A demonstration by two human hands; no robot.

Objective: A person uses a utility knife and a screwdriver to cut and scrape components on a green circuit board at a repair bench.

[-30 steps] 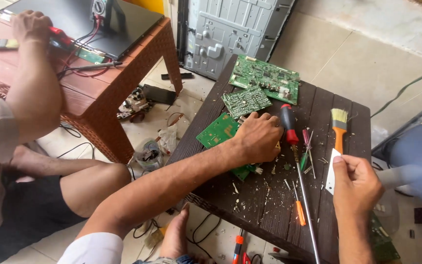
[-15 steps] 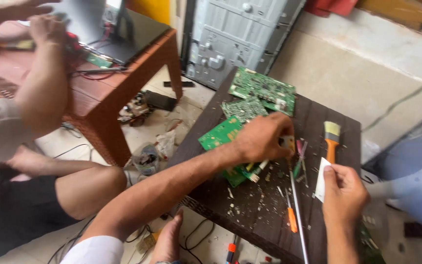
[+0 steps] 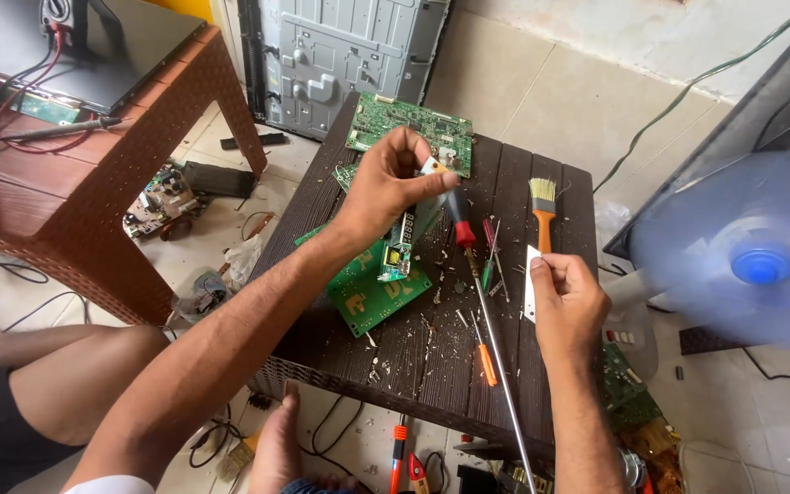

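1. Left hand (image 3: pixel 393 183) is up over the middle of the dark slatted worktop (image 3: pixel 560 187), fingers pinched together on a small circuit board (image 3: pixel 411 233) that hangs tilted, its lower end just above a bigger green board (image 3: pixel 365 295) lying flat.
2. That same hand also seems to press against the red-and-black handle of a long screwdriver (image 3: pixel 461 224); whether it truly grips the handle I cannot tell. The steel shaft runs down the worktop and off its near edge.
3. Right hand (image 3: pixel 567 302) sits low at the right side, thumb and fingers clamped on a thin white strip (image 3: pixel 530 284) held on edge.
4. Just above that hand lies a paintbrush (image 3: pixel 543 209) with an orange handle and pale bristles, flat on the worktop.
5. Between the two hands: a small red screwdriver (image 3: pixel 488 230) and a green one beside it, with crumbs of debris scattered around.
6. Nearer the front edge, an orange-handled screwdriver (image 3: pixel 485 361) lies close beside the long shaft.
7. At the far end of the worktop, a large green circuit board (image 3: pixel 395 119) rests flat, behind the raised hand.
8. Off to the right, a blue fan (image 3: pixel 738 252) is a spinning blur.
9. To the left, a reddish wicker table (image 3: pixel 121 174) carries wires and a dark panel; another person's bare leg (image 3: pixel 75 384) shows below it
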